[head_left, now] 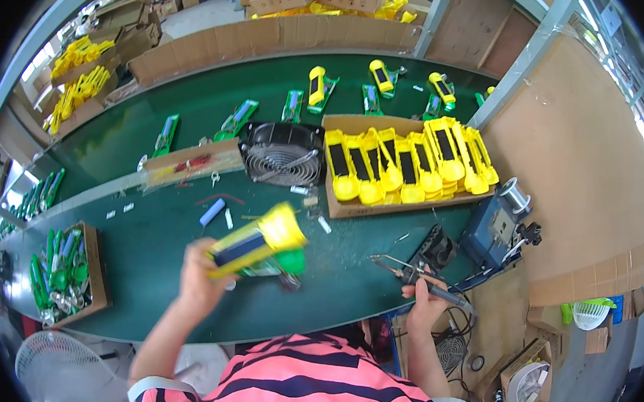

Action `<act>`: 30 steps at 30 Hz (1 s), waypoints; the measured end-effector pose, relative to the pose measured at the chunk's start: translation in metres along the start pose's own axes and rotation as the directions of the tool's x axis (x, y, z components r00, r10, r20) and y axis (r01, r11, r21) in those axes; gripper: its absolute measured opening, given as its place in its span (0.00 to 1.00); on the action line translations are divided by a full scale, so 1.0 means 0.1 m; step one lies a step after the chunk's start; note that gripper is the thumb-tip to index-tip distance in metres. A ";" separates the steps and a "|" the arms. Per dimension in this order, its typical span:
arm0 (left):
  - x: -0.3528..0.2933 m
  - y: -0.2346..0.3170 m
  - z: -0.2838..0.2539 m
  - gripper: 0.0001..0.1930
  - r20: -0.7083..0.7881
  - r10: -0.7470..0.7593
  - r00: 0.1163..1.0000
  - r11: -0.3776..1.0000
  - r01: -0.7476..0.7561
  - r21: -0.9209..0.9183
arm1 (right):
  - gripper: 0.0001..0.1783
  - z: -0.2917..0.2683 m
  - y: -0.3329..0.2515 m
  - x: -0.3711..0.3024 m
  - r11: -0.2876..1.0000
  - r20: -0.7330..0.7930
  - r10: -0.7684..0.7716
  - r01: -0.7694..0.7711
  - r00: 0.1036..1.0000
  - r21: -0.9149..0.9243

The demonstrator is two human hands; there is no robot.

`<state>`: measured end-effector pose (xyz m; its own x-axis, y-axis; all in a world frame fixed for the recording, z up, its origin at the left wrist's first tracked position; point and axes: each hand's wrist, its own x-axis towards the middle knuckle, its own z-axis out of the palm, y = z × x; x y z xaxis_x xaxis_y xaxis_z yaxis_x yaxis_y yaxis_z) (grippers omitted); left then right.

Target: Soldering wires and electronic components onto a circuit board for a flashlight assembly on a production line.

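Note:
In my left hand (201,271) is a yellow plastic housing (258,243) with a dark rectangular panel, tilted up over the bench and slightly blurred. A green plastic part (289,261) shows beneath it, mostly hidden; I cannot tell whether the two are joined. The fingers of my right hand (427,302) wrap round the handle of a soldering iron (439,290). Its tip points left, apart from the housing. Just beyond this hand sits a black iron stand (435,246). A blue battery cell (212,213) lies left of the yellow housing.
A carton of yellow housings (406,166) stands right of a black fan (282,155). Behind them, green and yellow parts lie on a green belt (195,87). A box of green parts (63,272) is at left. At right are a blue soldering station (490,229) and a solder spool (515,195).

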<state>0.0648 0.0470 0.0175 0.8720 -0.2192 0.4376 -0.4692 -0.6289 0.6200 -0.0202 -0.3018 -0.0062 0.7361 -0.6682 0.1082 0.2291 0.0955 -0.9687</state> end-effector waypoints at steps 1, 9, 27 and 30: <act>0.29 -0.14 -0.13 0.28 -0.100 0.100 0.990 0.994 -0.105 -0.044 | 0.09 -0.07 0.03 0.04 0.998 0.031 -0.026 0.028 0.999 -0.055; 2.80 -1.52 0.01 0.22 -0.253 -0.042 0.967 0.949 0.118 0.293 | 0.09 -0.12 -0.13 0.41 0.994 -0.074 -0.065 0.058 0.995 -0.097; 3.29 -1.77 1.53 0.18 0.123 -0.244 0.962 0.698 0.086 0.710 | 0.28 0.01 -0.24 2.21 0.033 0.335 -0.594 0.438 0.731 -0.898; 3.36 -1.71 1.27 0.35 0.076 -0.356 0.931 0.905 0.324 0.275 | 0.28 -0.14 -0.04 2.31 0.093 0.246 -0.612 0.377 0.752 -0.921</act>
<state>0.4559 -0.0137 -0.0241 0.9899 -0.0369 0.1368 -0.1039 -0.8454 0.5239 0.1396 -0.4671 0.0196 0.5697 -0.3793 0.7291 -0.2880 -0.9230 -0.2551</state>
